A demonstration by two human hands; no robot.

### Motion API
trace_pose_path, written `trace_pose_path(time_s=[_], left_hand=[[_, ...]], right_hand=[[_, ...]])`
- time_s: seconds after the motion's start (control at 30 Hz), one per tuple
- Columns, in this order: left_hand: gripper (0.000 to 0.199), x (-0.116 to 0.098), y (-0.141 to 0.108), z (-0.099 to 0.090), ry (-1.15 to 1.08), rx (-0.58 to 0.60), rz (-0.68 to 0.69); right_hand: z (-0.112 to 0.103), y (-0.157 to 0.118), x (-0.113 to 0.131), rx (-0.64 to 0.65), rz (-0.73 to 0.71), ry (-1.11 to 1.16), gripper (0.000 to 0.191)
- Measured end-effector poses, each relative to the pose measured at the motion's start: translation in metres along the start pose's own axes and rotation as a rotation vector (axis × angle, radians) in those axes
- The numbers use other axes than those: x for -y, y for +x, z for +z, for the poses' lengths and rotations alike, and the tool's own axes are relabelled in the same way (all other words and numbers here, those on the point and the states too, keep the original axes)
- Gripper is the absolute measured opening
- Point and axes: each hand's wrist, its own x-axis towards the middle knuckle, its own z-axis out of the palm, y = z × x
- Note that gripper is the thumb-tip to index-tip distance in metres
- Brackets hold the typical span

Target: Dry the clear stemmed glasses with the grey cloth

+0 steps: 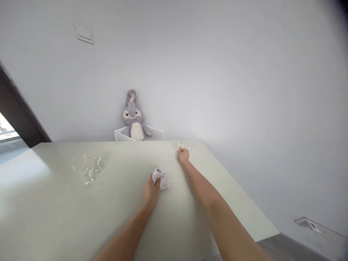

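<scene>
My left hand (152, 190) is closed around a bunched white cloth (164, 180) above the middle of the table. The cloth is folded over at the top, and a loose end hangs to the right. My right arm stretches to the far right corner, where my right hand (184, 155) has its fingers curled on what looks like a small clear glass (181, 148), mostly hidden by the fingers. Several clear glasses (188, 141) stand in a group just beyond that hand. On the left of the table is another cluster of clear glassware (91, 168), some pieces apparently lying down.
The pale green table (122, 224) meets a plain wall at the back. A white perforated basket (157, 135) with a grey plush toy (132, 116) sits behind its far edge. A dark frame (20, 105) stands at the left, and a wall switch (83, 32) is above.
</scene>
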Motion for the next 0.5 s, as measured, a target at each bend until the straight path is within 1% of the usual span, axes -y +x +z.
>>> trace_pose_path(time_s=[0.1,0.17,0.23,0.3,0.4,0.5], left_hand=[[0.027,0.001,0.001,0.0,0.014,0.007,0.008],[0.026,0.002,0.002,0.0,0.118,0.008,0.022],[0.026,0.003,0.003,0.0,0.195,0.009,0.026],[0.026,0.004,0.003,0.0,0.169,0.008,0.019],[0.029,0.005,0.003,0.0,0.105,-0.004,-0.011],[0.033,0.003,0.002,0.001,0.147,-0.012,-0.028]], right_hand=[[0.005,0.007,0.005,0.002,0.036,0.001,0.019],[0.006,0.01,0.008,0.003,0.056,0.009,0.019],[0.006,0.012,0.009,0.002,0.072,0.019,0.024],[0.008,0.015,0.011,0.004,0.085,0.026,0.028],[0.009,0.017,0.012,0.011,0.102,0.031,0.028],[0.006,0.013,0.011,0.012,0.099,0.06,0.024]])
